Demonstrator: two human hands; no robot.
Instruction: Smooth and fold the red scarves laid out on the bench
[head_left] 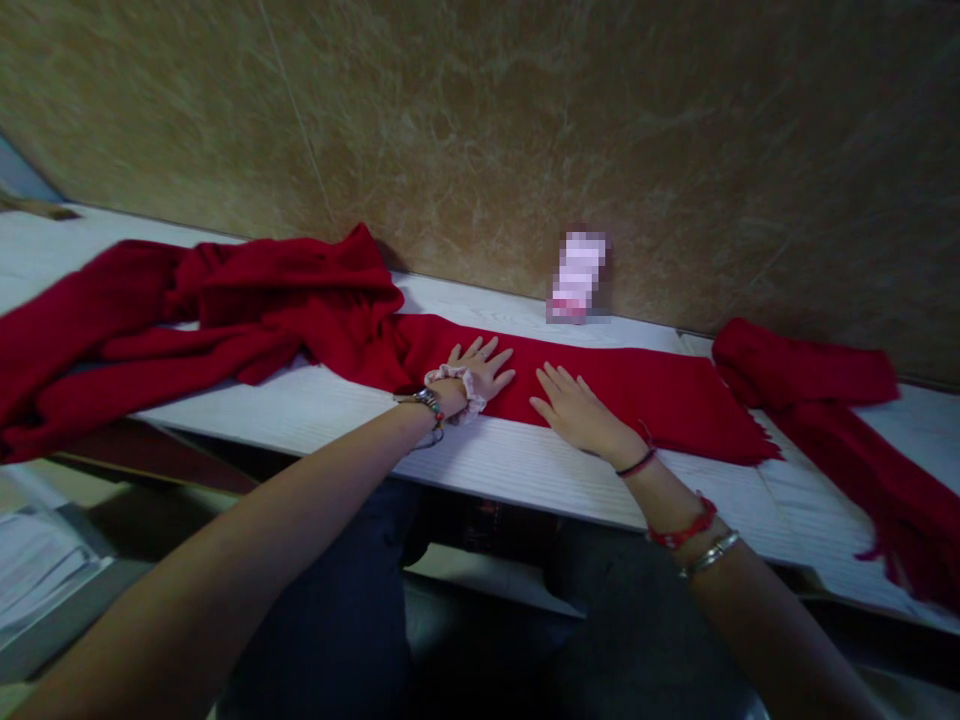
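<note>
A long red scarf [637, 385] lies flat in a strip along the white table, its fringed end toward the right. On its middle rests my left hand [482, 370], palm down with fingers spread; a ring and a pale scrunchie show on that side. Just to the right, my right hand [574, 405] lies flat on the same cloth near its front edge, fingers stretched. Neither hand grips anything. Leftward, the red fabric [247, 290] is bunched in loose folds that reach over the table's front edge.
Another red scarf [806, 375], folded and fringed, lies at the right. A blurred-out phone-shaped object [579, 275] leans against the brown marbled wall [450, 130] behind the white table [300, 410]. Papers [41, 565] sit low at the left, below table height.
</note>
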